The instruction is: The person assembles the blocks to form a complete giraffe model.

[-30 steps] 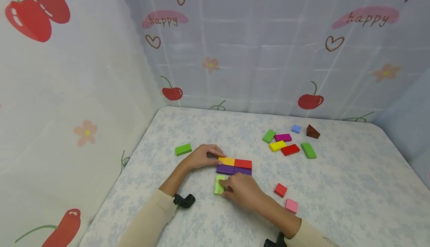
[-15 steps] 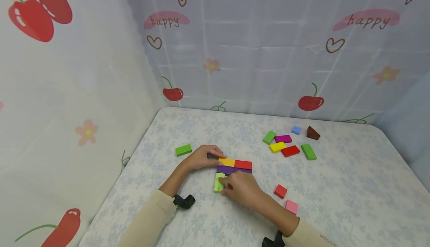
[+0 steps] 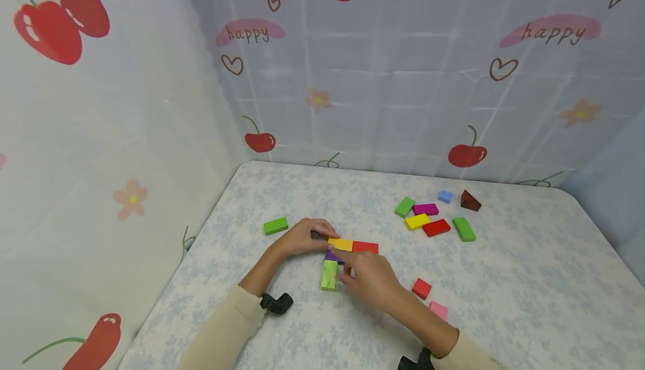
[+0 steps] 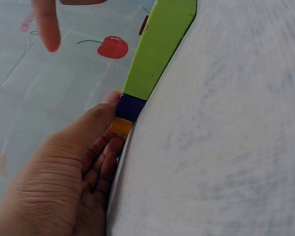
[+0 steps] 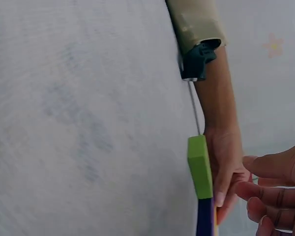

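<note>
My left hand (image 3: pixel 304 237) pinches the left end of the orange block (image 3: pixel 341 244), its thumb beside the purple block (image 4: pixel 131 106). A red block (image 3: pixel 365 247) lies end to end with the orange one. Against the front of the purple block stands a light green block (image 3: pixel 328 276), lengthwise toward me. My right hand (image 3: pixel 370 276) hovers just right of that green block, index finger stretched over the purple row and hiding much of it. In the right wrist view, the fingers of that hand are apart from the green block (image 5: pixel 200 167).
Farther back on the right lie several loose blocks, among them a yellow one (image 3: pixel 417 222), a red one (image 3: pixel 436 228) and a brown wedge (image 3: pixel 470 201). A small red block (image 3: pixel 421 288) and a pink block (image 3: pixel 438 310) lie near my right forearm. Another green block (image 3: pixel 275 225) sits at left.
The light green block has slid away from me up against the purple row. My right hand has let go of it and extended its index finger forward. The left hand has stayed put.
</note>
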Demonstrator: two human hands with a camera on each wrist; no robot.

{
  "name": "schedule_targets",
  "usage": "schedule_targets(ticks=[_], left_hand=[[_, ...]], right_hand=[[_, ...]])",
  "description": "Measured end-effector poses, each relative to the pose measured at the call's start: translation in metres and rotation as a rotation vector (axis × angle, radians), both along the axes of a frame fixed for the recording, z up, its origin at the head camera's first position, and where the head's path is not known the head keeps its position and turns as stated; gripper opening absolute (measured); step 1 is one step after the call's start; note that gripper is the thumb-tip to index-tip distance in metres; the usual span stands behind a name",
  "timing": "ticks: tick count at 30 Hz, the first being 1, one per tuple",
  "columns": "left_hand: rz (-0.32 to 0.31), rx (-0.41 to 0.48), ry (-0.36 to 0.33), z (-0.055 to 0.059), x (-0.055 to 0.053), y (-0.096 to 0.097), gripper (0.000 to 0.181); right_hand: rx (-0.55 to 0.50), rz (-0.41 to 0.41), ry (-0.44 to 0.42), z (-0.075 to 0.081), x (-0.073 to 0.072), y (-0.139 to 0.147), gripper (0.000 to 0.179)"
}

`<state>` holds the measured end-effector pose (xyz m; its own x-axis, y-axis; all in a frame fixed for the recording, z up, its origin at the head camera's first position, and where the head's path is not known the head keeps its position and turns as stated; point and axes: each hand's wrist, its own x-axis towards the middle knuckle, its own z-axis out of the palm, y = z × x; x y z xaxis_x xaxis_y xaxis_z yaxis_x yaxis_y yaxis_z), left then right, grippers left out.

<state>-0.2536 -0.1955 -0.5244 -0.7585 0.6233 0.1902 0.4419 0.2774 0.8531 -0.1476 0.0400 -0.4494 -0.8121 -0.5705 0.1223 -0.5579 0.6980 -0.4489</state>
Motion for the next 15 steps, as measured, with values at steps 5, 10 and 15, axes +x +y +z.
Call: schedule_targets(ticks=[5, 10, 15], left_hand=[[0.016, -0.013, 0.011, 0.000, 0.002, 0.002, 0.029], [0.000, -0.019, 0.010, 0.017, 0.010, 0.004, 0.029], [-0.011, 0.000, 0.012, 0.030, 0.017, 0.005, 0.029]], right_hand=[[-0.062, -0.089, 0.100, 0.021, -0.002, 0.015, 0.048], [-0.072, -0.157, 0.100, 0.036, -0.008, 0.038, 0.043], [-0.089, -0.177, 0.135, 0.040, -0.022, 0.066, 0.039]])
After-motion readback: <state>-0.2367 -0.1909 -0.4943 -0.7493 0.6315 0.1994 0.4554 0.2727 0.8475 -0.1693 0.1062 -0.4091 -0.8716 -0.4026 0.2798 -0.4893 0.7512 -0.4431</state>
